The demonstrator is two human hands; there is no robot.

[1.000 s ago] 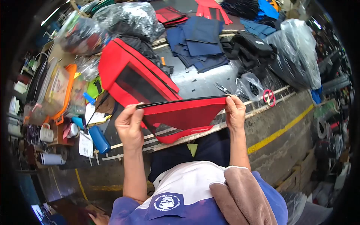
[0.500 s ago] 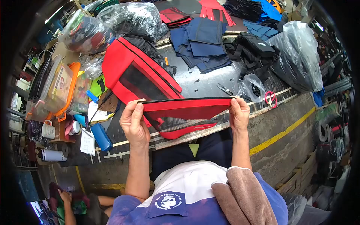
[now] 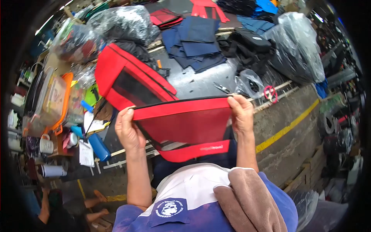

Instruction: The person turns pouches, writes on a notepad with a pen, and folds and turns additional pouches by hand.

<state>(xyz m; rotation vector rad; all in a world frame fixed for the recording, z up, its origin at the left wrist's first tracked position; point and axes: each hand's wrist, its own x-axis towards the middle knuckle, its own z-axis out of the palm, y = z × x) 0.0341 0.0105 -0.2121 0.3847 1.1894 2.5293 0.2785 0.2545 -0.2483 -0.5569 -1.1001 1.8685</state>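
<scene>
Between my hands a red fabric panel with a dark mesh window [image 3: 185,123] is stretched out, a black zipper or edging strip along its top edge. My left hand [image 3: 130,129] pinches its upper left corner. At the upper right corner, my right hand [image 3: 242,112] grips it between thumb and fingers. Pale lettering shows on the lower red band, too blurred to read fully. Just behind lies a similar red piece with black mesh [image 3: 135,83] on the dark table [image 3: 185,83].
Navy fabric pieces [image 3: 199,38], a black bag [image 3: 253,40], snips [image 3: 222,88] and pink-handled scissors [image 3: 270,94] lie on the table. Plastic-wrapped bundles [image 3: 119,25] stand at the back. At left are a plastic bin with orange rim [image 3: 65,100], a blue case [image 3: 99,147] and a mug [image 3: 46,145].
The panel has tilted and dropped at its lower edge, so more of its mesh face and lettering shows. Both hands still hold its corners. The view has shifted slightly.
</scene>
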